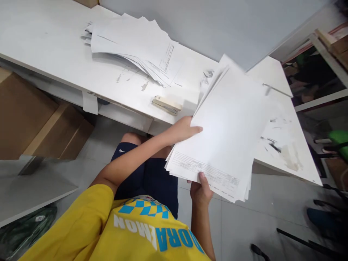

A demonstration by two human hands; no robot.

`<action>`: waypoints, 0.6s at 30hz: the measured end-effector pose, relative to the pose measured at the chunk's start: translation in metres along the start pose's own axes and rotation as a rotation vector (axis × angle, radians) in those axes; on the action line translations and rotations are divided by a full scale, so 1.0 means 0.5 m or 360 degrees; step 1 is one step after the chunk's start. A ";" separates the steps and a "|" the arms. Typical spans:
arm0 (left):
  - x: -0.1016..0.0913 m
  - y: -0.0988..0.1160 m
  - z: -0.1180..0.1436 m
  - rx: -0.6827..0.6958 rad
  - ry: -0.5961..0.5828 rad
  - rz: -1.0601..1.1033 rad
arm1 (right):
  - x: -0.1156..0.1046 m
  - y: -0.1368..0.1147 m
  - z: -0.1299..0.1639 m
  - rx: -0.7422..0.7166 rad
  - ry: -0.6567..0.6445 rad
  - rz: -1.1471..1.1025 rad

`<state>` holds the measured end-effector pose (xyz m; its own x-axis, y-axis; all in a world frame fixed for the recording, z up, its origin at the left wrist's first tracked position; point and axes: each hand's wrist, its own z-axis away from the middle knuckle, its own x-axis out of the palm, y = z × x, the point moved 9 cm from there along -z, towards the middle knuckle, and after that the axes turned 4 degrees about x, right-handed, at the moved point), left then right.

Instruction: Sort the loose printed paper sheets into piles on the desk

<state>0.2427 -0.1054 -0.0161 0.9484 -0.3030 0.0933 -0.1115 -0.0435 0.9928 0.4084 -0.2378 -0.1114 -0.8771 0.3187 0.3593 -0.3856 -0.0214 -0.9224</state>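
A thick stack of paper sheets [223, 123], with a printed table along its lower edge, is held up in front of the desk's edge. My left hand [183, 129] grips its left side, thumb on top and the other fingers beneath, out of sight. At the bottom edge my right hand [201, 190] pinches the stack, with its thumb over the print. The sheets sit slightly uneven at their edges. Just left of the stack a cream stapler [166, 105] lies on the desk, touched by neither hand.
Fanned-out papers [133, 43] are piled at the back of the white desk [54, 43]. Cardboard boxes [29, 112] stand at the left. On the right are a shelf [320, 72] and dark chair legs [304, 241] on the tiled floor.
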 end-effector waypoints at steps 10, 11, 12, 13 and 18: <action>-0.215 0.115 0.032 0.0589 0.0676 -0.1447 | 0.082 0.037 0.029 0.0215 0.0043 -0.0012; -0.216 0.112 0.029 0.0624 0.0615 -0.1558 | 0.088 0.038 0.028 0.0221 0.0031 -0.0015; -0.212 0.106 0.024 0.0658 0.0529 -0.1654 | 0.094 0.037 0.026 0.0219 0.0021 -0.0019; -0.206 0.096 0.017 0.0690 0.0434 -0.1737 | 0.099 0.036 0.024 0.0213 0.0012 -0.0023; -0.186 0.050 -0.007 0.0740 0.0208 -0.2027 | 0.121 0.032 0.022 0.0188 -0.0044 -0.0021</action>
<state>0.1527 -0.0750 0.0004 0.4862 0.2783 -0.8284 0.7903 -0.5445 0.2809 0.3460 -0.2294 -0.1026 -0.8789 0.2932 0.3764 -0.4265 -0.1292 -0.8952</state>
